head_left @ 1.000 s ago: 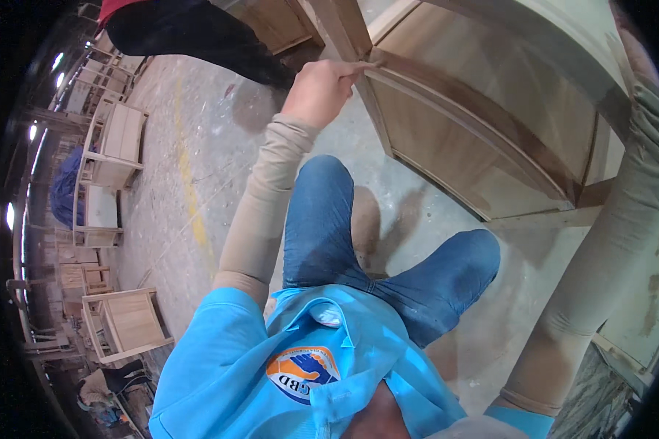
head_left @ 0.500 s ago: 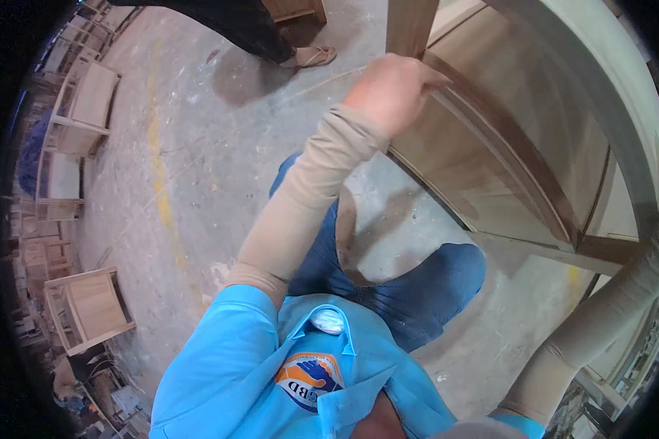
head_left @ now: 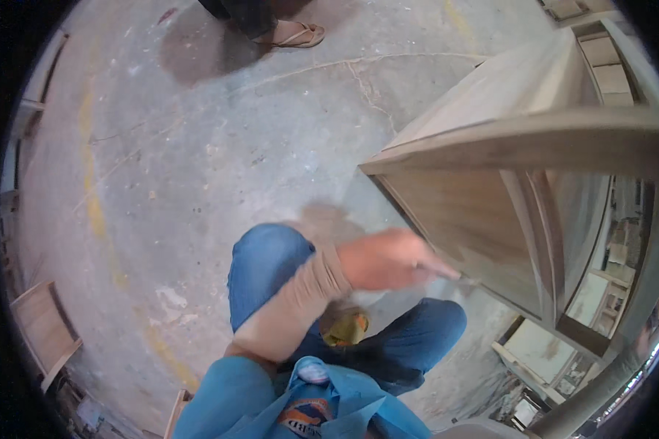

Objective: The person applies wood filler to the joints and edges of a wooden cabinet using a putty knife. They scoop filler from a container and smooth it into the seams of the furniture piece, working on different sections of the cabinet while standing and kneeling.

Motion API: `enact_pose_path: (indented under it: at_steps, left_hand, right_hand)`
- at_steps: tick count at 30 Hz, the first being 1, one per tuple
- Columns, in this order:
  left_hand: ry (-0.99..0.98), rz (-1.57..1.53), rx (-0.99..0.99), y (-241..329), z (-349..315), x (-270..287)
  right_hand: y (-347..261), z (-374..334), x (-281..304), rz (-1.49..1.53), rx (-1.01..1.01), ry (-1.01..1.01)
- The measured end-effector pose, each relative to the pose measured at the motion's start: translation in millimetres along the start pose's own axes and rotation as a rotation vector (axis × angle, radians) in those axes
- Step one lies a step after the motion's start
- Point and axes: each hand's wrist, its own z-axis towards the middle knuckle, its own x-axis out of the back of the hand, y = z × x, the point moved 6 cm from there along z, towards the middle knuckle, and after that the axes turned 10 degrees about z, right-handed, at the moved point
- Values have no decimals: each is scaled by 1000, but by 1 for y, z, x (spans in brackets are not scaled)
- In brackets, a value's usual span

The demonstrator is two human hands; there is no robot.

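A pale wooden cabinet frame (head_left: pixel 461 212) stands tilted in view on the right, with inner panels and a curved-looking rail (head_left: pixel 505 146) across its near top. My left hand (head_left: pixel 392 260), in a beige sleeve, is beside the cabinet's lower edge. Its fingers are drawn together and point at that edge; a small, blurred thing seems to stick out from the fingertips, too unclear to name. My right forearm (head_left: pixel 597 391) reaches up along the cabinet's right side at the lower right. The right hand's fingers are lost at the dark, blurred rim.
My bent, jeans-clad legs (head_left: pixel 267 263) are below the left arm, with a yellow-green thing (head_left: pixel 346 329) between them. Another person's sandalled foot (head_left: pixel 300 34) stands on the concrete floor at the far side. Other wooden furniture pieces (head_left: pixel 47 329) lie at the left, more at the lower right.
My left hand has left the cabinet's upper corner and come down toward me to its lower edge. The view has shifted, so the cabinet appears turned and more of its far side shows.
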Motion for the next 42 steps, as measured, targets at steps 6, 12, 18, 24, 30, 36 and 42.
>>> enact_pose_path:
  at_steps: [6, 12, 18, 24, 30, 36, 42]
  left_hand:
    - [45, 142, 42, 6, -7, 18]
    - [131, 308, 94, 7, -9, 26]
    - [-69, 315, 501, 37, -31, 36]
    - [262, 212, 691, 44, -47, 42]
    - [270, 198, 1058, 4, -109, 34]
    - [648, -208, 1214, 11, -177, -6]
    - [586, -114, 1224, 152, -167, 31]
  right_hand:
    - [-19, -1, 54, -401, 53, 239]
    - [-30, -8, 83, -252, 68, 260]
    - [22, -2, 27, 63, -42, 136]
    - [54, -1, -32, 665, -88, 82]
    - [62, 6, -40, 777, -119, 54]
    - [78, 17, -38, 762, -219, 101]
    - [66, 22, -51, 824, -221, 164]
